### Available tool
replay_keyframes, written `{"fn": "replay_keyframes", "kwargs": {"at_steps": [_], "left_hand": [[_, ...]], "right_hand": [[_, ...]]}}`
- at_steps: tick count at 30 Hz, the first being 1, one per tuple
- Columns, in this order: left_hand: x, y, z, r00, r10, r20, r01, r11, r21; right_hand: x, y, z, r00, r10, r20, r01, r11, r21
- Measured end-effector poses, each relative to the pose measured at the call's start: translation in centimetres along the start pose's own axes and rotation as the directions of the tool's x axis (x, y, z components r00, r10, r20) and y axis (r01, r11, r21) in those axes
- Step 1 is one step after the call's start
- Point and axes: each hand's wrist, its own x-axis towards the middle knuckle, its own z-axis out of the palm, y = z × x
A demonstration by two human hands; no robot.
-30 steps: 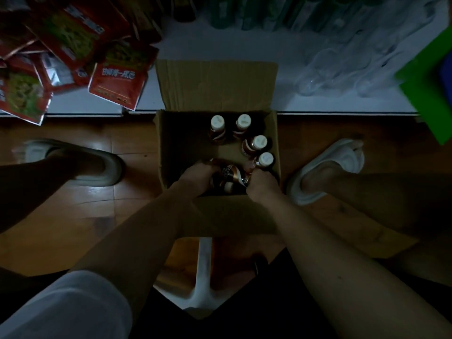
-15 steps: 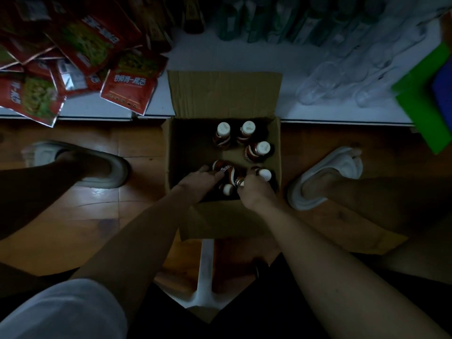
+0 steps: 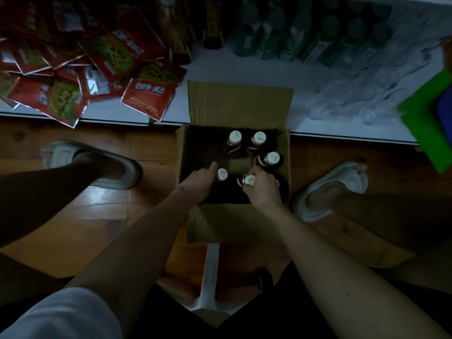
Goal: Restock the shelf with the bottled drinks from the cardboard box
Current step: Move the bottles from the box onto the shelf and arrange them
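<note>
An open cardboard box (image 3: 187, 152) stands on the wooden floor against the white shelf (image 3: 215, 69). Three brown bottled drinks with white caps stand upright at its far right: two side by side (image 3: 234, 140) (image 3: 258, 140) and one nearer (image 3: 270, 159). Inside the box, my left hand (image 3: 198, 183) wraps around a bottle whose white cap (image 3: 222, 174) shows beside my thumb. My right hand (image 3: 263, 185) grips another bottle (image 3: 247, 179) by its neck. The bodies of both held bottles are hidden in the dark box.
Red snack packets (image 3: 146, 94) spill over the shelf's left part. Green and dark bottles (image 3: 293, 35) line the shelf's back, with clear plastic bottles (image 3: 354, 89) lying at right. A green item (image 3: 428, 118) is at the far right. My slippered feet (image 3: 97, 165) (image 3: 330, 189) flank the box.
Both hands have brought their bottles from lying to upright, caps now facing up. The camera view has tilted upward, showing more of the shelf.
</note>
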Motion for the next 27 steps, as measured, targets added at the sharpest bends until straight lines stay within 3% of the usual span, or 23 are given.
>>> {"fn": "replay_keyframes", "kwargs": {"at_steps": [6,14,23,27], "left_hand": [[-1.0,0.0,-1.2,0.998,-0.010,-0.061,-0.001,0.986,-0.168],[-5.2,2.2,-8.1,0.959,-0.022,-0.281,-0.133,0.845,-0.518],[-10.9,3.7,-16.1,0.896,0.027,-0.443,-0.351,0.654,-0.670],[-12.8,4.4,-18.7,0.859,0.022,-0.511,-0.412,0.622,-0.666]], "right_hand": [[0.1,-0.5,-0.8,0.998,-0.069,-0.011,0.070,0.989,0.131],[-0.7,-3.4,-6.5,0.987,-0.119,-0.107,0.151,0.911,0.383],[-4.5,-7.0,-13.3,0.946,-0.239,-0.217,0.321,0.760,0.565],[-5.5,-8.5,-15.3,0.918,-0.264,-0.295,0.394,0.685,0.612]]}}
